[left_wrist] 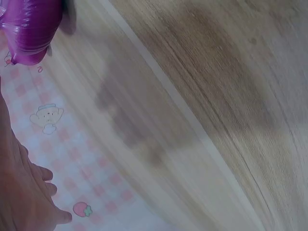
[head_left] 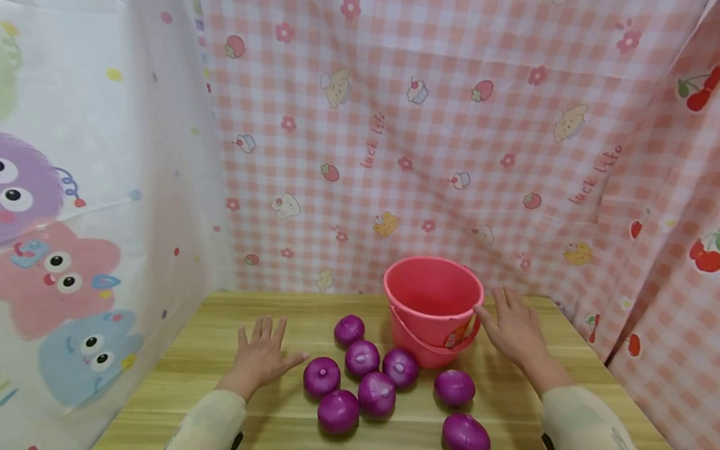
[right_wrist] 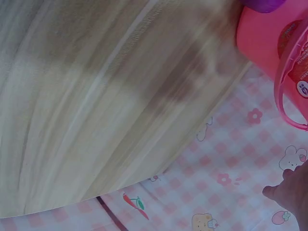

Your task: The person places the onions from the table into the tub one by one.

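Note:
Several purple onions [head_left: 338, 412] lie grouped on the wooden table, left of and in front of a pink bucket [head_left: 433, 337]. My left hand [head_left: 260, 356] is spread over the table to the left of the group, its thumb pointing toward the nearest onion [head_left: 322, 377]. On the bucket's right side my right hand [head_left: 519, 331] is held with fingers stretched out, the thumb close by the rim. Both hands hold nothing. The bucket stands upright with its handle hanging down the front, and the part of its inside that shows is bare pink.
Two more onions, one nearer the bucket [head_left: 454, 387] and one at the front [head_left: 465, 432], lie apart on the right. A pink checked curtain [head_left: 360, 156] hangs behind the table [head_left: 281, 431], and a white printed curtain [head_left: 152, 187] hangs on the left.

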### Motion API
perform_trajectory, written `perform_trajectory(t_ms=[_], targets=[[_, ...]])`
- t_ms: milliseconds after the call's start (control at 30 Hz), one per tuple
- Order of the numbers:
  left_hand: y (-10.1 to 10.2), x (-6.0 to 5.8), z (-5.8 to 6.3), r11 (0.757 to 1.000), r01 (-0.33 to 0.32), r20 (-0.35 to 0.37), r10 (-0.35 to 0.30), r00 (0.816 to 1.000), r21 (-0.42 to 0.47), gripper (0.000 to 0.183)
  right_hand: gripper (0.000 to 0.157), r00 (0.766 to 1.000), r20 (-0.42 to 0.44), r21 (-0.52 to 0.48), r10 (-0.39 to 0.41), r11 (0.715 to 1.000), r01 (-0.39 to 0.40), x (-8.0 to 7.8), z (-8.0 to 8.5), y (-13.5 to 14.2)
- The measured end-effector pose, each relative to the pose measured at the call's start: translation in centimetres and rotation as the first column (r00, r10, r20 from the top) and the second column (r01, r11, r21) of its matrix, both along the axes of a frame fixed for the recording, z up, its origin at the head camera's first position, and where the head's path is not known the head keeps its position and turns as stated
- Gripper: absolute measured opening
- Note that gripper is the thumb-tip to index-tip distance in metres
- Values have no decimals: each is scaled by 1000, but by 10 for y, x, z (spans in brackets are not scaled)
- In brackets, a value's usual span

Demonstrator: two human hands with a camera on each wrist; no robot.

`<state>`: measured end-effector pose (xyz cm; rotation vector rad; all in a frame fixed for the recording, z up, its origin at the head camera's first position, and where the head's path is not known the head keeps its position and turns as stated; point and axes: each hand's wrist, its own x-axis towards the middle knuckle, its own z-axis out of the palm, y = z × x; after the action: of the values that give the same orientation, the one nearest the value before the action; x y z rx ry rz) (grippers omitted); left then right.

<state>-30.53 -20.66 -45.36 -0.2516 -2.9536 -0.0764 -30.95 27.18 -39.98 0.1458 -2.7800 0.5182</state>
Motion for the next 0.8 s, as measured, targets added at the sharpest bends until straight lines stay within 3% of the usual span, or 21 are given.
perform_trajectory(t_ms=[167, 433, 800], targets=[[3, 3, 3, 1000, 16, 26, -17, 1000, 8, 98, 85, 1000, -5, 1, 28, 1000, -28, -3, 4, -5], [10, 9, 6, 999, 37, 45, -38, 998, 15, 98, 87, 995, 80, -29, 65, 998, -63, -6, 14, -16], [20, 14, 9, 997, 73, 42, -74, 996, 22, 99, 93, 995, 72, 3, 62, 998, -63, -11, 14, -20]])
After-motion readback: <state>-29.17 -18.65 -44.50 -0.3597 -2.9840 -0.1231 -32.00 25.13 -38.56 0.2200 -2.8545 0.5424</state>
